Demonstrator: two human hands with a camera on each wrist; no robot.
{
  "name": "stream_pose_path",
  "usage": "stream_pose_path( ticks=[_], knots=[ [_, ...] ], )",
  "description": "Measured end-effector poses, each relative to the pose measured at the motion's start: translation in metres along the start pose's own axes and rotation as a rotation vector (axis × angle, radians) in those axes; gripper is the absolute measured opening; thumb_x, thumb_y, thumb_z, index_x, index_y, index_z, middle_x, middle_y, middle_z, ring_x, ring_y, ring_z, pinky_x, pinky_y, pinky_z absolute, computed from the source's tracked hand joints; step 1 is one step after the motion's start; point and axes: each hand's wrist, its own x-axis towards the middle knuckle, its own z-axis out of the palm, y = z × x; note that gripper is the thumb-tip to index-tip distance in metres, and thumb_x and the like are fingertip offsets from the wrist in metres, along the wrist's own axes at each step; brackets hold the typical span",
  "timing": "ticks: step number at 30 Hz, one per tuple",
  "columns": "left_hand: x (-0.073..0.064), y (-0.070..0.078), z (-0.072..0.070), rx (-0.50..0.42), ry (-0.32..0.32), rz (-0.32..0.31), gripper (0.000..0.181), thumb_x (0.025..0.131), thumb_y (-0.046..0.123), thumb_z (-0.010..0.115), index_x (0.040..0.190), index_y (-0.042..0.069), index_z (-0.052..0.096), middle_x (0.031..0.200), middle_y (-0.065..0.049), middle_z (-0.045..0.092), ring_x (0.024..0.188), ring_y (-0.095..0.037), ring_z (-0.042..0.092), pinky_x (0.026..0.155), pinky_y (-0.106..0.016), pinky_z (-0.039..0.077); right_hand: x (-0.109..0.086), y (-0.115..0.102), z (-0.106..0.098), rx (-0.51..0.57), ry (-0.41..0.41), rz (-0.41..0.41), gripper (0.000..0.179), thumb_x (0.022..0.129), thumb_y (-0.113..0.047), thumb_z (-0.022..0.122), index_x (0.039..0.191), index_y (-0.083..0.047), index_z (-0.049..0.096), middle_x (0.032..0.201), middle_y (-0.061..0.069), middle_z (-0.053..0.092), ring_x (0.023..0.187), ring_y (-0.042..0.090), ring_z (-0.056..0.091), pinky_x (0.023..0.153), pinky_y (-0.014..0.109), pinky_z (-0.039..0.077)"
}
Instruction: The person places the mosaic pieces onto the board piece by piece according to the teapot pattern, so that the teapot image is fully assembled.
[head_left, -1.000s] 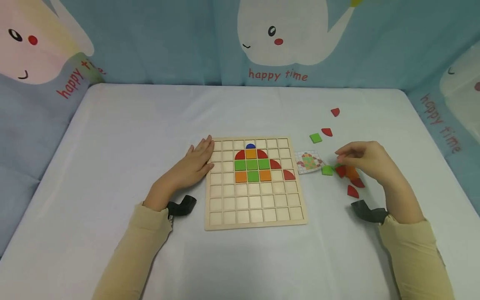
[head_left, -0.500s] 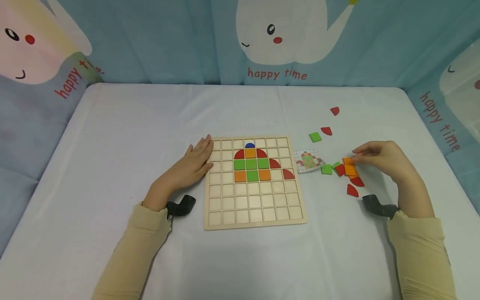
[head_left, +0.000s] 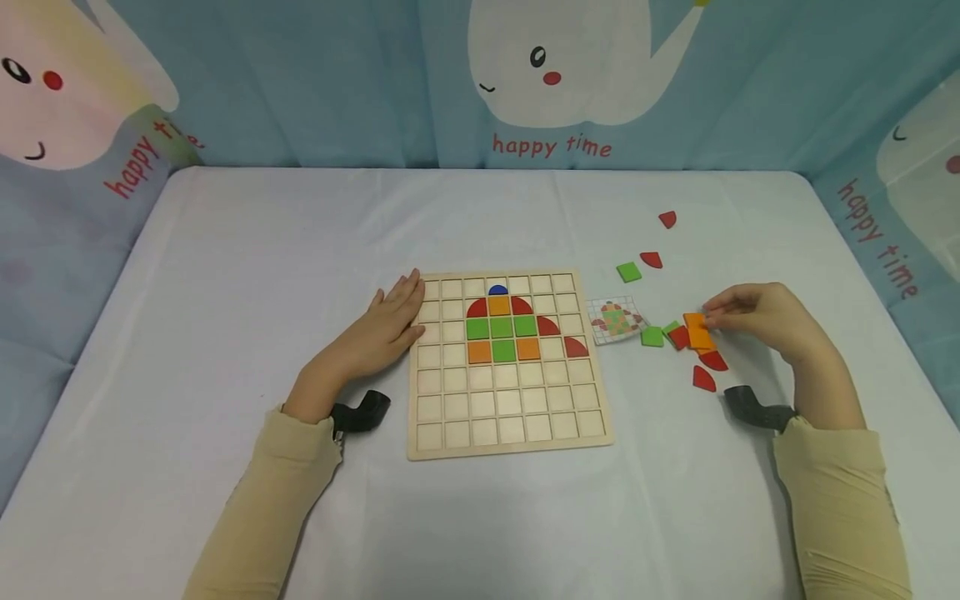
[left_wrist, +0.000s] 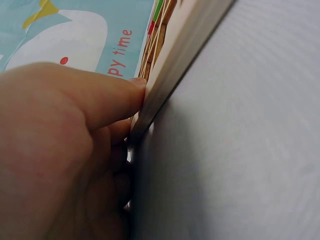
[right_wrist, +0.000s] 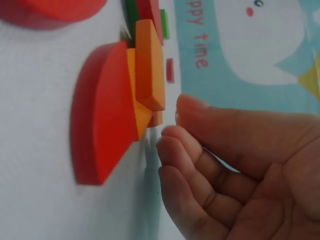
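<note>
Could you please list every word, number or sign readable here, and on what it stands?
"happy time": blue curtain, back middle.
"happy time": curtain, right side.
"happy ti e": curtain, left side; a letter unclear.
"py time": curtain, left wrist view, cut off.
"ppy time": curtain, right wrist view, cut off.
No readable numbers or brands.

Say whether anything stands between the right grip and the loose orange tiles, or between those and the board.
Nothing visible stands between the right grip and the loose orange tiles. On the straight line to the board lie a red square, two green squares and the card, all low; lifting over them would probably do.
</note>
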Motion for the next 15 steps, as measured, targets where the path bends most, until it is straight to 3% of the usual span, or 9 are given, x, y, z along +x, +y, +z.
stream_pose_path(
  ticks=[7,15],
  knots=[
    [-0.003,0.0,-0.002,-0.008,-0.001,-0.003,0.062,0.103,0.019,0.04,0.148,-0.007,0.006,0.156,-0.019,-0.005,0.143,-0.032,-0.004,0.112,-0.051,-0.003,-0.02,-0.04,-0.005,0.009,-0.066,-0.047,0.038,0.086,-0.03,0.07,0.11,-0.001,0.065,0.094,0.009,0.068,0.08,0.016,0.06,0.07,0.021,0.046],
    [-0.001,0.0,-0.001,-0.01,0.006,0.008,0.062,0.102,0.02,0.04,0.148,-0.006,0.007,0.156,-0.019,-0.004,0.143,-0.032,-0.003,0.112,-0.051,-0.003,-0.026,-0.056,0.003,-0.011,-0.136,-0.103,0.034,0.085,-0.022,0.073,0.11,-0.001,0.065,0.091,0.007,0.068,0.077,0.014,0.062,0.068,0.023,0.046]
  ],
)
